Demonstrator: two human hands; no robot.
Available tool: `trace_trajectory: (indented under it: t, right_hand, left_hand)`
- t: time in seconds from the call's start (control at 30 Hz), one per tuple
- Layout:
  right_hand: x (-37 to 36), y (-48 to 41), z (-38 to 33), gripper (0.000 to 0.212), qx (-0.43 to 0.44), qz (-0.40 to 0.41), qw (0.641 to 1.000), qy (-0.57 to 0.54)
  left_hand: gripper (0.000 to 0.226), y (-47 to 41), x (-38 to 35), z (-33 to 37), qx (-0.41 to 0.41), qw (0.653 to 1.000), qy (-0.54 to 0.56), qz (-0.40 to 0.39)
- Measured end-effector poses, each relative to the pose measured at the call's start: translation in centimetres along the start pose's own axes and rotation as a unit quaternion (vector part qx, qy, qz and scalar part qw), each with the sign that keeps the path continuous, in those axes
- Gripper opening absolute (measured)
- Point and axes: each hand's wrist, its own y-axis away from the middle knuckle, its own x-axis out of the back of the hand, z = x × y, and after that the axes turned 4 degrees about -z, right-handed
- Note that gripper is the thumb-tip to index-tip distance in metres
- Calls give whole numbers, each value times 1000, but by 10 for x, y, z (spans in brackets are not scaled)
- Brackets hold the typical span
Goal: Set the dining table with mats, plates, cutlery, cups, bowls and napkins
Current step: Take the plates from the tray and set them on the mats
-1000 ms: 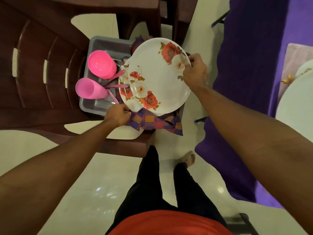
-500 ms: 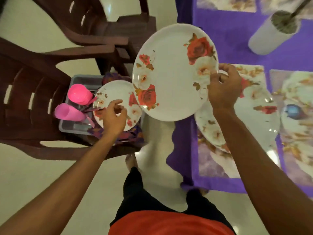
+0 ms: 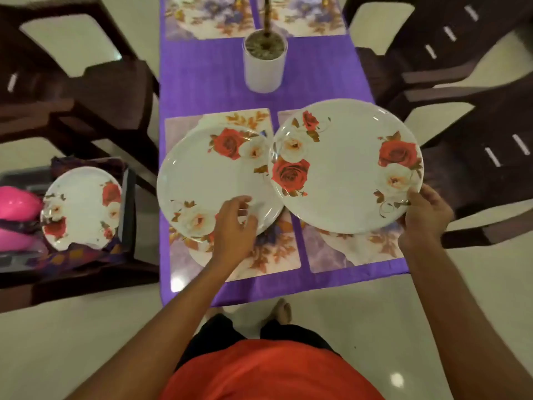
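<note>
Head view: right hand [image 3: 427, 217] grips right plate [image 3: 346, 168] rim; left hand [image 3: 235, 226] over left plate [image 3: 207, 183]

The pink cups [image 3: 16, 217] are cut off by the left edge and smeared by blur, so their number cannot be told. The right plate [image 3: 346, 166] covers most of its mat [image 3: 360, 249]; the left hand [image 3: 235, 226] hides part of the left plate's [image 3: 207, 180] near rim. The far mats [image 3: 207, 18] run off the top edge

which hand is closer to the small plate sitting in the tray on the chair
Left. The left hand rests on the big plate just right of the small plate; the right hand grips the other big plate, farther right.
</note>
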Motion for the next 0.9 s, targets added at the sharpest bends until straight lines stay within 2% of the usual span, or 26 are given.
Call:
trace_trajectory:
  t: [0.07, 0.17, 0.27, 0.37, 0.73, 0.9]
  right_hand:
    - [21, -19, 6, 13, -33, 30, 999, -18]
    - [37, -33, 14, 15, -57, 61, 995, -51]
    - [39, -41, 23, 18, -77, 77, 991, -72]
    - [37, -49, 31, 21, -94, 76, 989, -81]
    - [29, -62, 56, 20, -99, 49, 991, -73]
    - [20, -59, 62, 22, -90, 74, 991, -72]
  left_hand:
    - [36, 2, -36, 13, -46, 993, -69, -81]
    - [47, -1, -78, 23, -109, 963, -173, -173]
    - [65, -8, -103, 23, -170, 923, -270, -214]
    - [85, -11, -114, 19, -172, 888, -348, -246]
    - [94, -19, -126, 19, -128, 895, -347, -249]
    - [94, -20, -127, 18, -110, 898, -345, -249]
